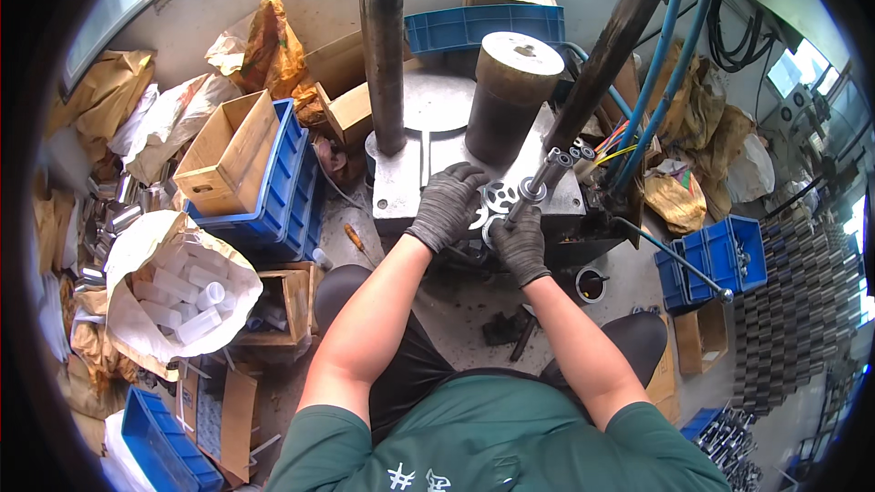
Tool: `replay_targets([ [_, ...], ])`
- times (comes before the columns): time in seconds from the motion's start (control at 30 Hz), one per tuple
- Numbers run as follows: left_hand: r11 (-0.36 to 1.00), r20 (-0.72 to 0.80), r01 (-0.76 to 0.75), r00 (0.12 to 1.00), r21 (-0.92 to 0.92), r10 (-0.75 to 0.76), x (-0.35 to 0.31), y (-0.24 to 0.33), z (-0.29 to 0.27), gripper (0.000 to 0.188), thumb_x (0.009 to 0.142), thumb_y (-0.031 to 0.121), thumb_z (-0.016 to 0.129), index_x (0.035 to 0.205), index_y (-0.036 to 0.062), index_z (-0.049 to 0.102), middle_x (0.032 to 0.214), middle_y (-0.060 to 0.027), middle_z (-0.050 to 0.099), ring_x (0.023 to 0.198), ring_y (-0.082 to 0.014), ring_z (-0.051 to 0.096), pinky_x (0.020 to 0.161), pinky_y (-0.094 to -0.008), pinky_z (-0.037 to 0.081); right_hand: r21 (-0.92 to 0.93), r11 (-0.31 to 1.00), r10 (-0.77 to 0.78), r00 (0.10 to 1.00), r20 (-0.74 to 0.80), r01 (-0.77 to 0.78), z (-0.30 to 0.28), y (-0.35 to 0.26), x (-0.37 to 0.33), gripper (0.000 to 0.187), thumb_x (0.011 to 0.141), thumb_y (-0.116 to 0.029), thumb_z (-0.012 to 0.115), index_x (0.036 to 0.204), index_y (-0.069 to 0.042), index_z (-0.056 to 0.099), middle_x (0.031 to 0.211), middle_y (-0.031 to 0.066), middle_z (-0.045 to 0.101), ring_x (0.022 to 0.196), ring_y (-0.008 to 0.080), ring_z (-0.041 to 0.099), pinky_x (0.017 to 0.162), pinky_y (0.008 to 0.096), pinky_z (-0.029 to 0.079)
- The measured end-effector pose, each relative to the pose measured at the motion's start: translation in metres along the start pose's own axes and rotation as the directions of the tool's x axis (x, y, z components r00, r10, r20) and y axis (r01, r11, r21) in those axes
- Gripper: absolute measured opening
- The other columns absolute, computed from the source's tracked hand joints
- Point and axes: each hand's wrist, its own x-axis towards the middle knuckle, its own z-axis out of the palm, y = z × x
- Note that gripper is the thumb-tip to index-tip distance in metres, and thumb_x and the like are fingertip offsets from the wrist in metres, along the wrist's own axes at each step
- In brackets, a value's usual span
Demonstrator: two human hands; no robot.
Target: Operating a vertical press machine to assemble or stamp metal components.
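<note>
My right hand (521,250), in a dark grey glove, is closed around the lower end of a shiny metal rod (521,210) with a ring-like collar. The rod tilts up and away over the front of a steel press bed (401,184). My left hand (447,204), gloved alike, rests on the bed with its fingers stretched toward several flat metal rings (499,196). Its fingertips are bent and the thumb side is partly hidden; I see nothing held in it. Behind the hands stands a thick dark steel cylinder (512,114) with a bright top.
Dark steel columns (381,46) rise on both sides of the bed. At right are blue hoses (663,64), a ball-ended lever (679,260) and blue bins (715,260). Stacked crates with a wooden box (239,153) and a sack of plastic tubes (137,255) stand left. A black-filled cup (591,285) sits nearby.
</note>
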Motion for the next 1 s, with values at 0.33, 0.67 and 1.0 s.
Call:
replay_targets([
  [0.33,0.995,0.218,0.096,0.972,-0.028,-0.087,0.002,0.018,0.013,0.030,0.100,0.016,0.071,0.129,0.0163,0.079,0.132,-0.0099,0.077,0.112,-0.0322,0.076,0.098,-0.0417,0.060,0.441,0.848,-0.142,0.928,-0.344,0.293,0.036,0.027,-0.027,0.023,0.093,-0.014,0.071,0.111,-0.003,0.061,0.101,0.0110,0.064,0.088,0.0242,0.065,0.082,0.0436,0.055],
  [0.67,0.998,0.188,0.066,0.980,-0.002,-0.065,0.002,0.016,0.013,0.029,0.099,0.017,0.070,0.126,0.0168,0.079,0.130,-0.0083,0.077,0.110,-0.0332,0.074,0.097,-0.0449,0.060,0.597,0.774,-0.050,0.961,-0.274,0.210,0.039,0.034,-0.022,0.042,0.085,-0.021,0.082,0.116,-0.004,0.059,0.108,0.0106,0.062,0.097,0.0254,0.062,0.090,0.0446,0.053],
  [1.0,0.999,0.197,0.054,0.979,0.005,-0.054,0.000,0.007,0.017,0.034,0.092,0.014,0.069,0.124,0.0191,0.078,0.135,-0.0050,0.075,0.102,-0.0352,0.072,0.096,-0.0475,0.059,0.748,0.625,-0.108,0.973,-0.203,0.225,0.031,0.019,-0.037,0.029,0.101,-0.012,0.075,0.117,-0.008,0.050,0.101,0.0076,0.062,0.083,0.0139,0.063,0.074,0.0294,0.056],
])
